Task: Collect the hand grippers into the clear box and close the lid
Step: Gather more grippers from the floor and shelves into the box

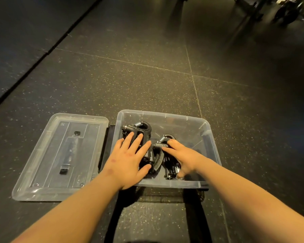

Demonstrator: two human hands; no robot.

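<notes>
Inside the clear box (207, 130) on the floor, black hand grippers (135, 128) lie. The left hand (130, 160) rests flat and released upon them, the right hand (182, 156) grasping one hand gripper (170, 136) — the lid (60, 155) lies just left of the box.

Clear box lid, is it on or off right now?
Off. The lid lies flat on the floor left of the box, whose top is uncovered, hand grippers visible inside.

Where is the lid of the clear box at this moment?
In the head view the lid lies flat on the floor, just left of the clear box.
</notes>
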